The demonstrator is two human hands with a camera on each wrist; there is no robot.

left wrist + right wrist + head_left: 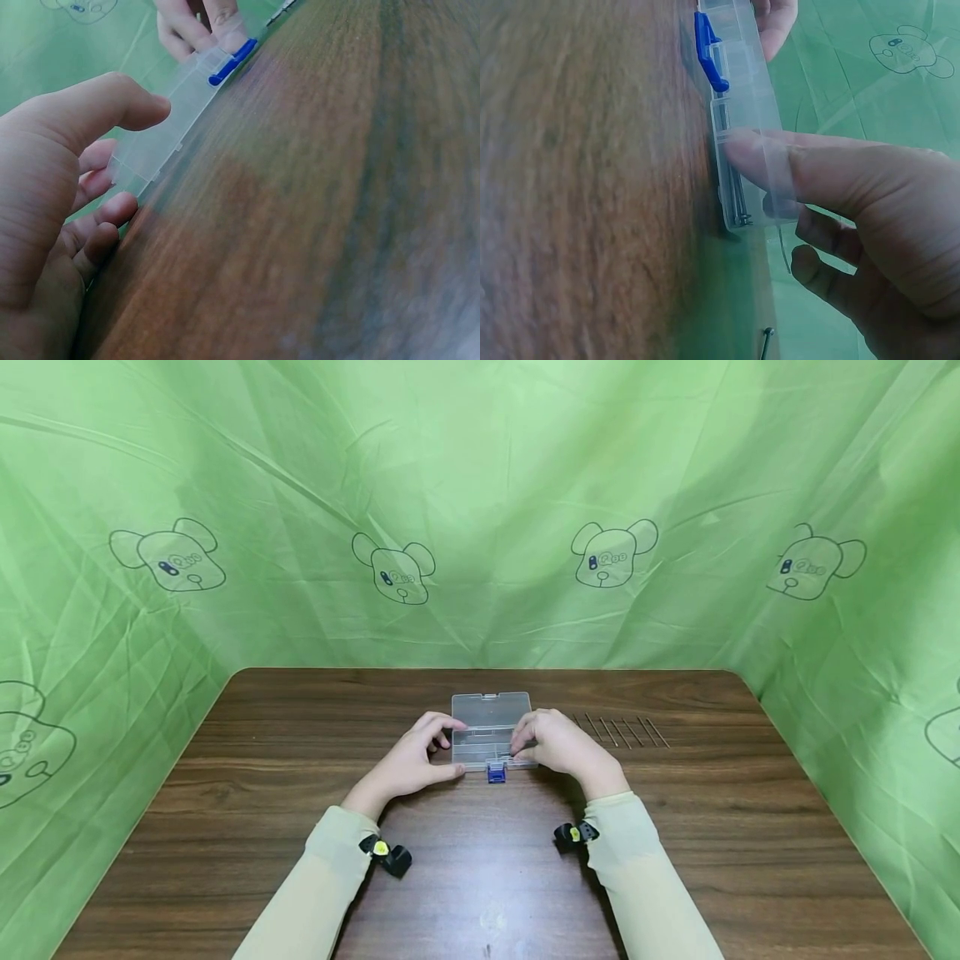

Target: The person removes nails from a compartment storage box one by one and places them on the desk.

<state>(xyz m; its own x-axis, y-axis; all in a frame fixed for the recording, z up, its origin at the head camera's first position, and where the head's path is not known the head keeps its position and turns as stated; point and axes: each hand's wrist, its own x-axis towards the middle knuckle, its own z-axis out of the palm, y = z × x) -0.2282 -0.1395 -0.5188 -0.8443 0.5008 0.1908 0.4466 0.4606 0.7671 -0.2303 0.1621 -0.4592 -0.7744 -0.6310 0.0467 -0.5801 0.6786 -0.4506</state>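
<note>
A clear plastic compartment box (480, 737) with a blue latch (497, 772) lies on the table, its lid (491, 708) folded back. My left hand (416, 756) grips its left end, thumb at the near corner and index finger toward the far side. Over the right part of the box, my right hand (558, 743) reaches in with curled fingers. In the right wrist view its thumb (761, 157) dips inside the front wall, close above several thin metal nails (737, 199) in a compartment. I cannot tell whether the right fingertips pinch a nail.
Several loose nails (628, 732) lie in a slanted row on the brown wooden table (480, 877), right of the box. Green cloth (480, 485) printed with bear heads hangs behind and at both sides. Each wrist wears a small black camera (390, 858).
</note>
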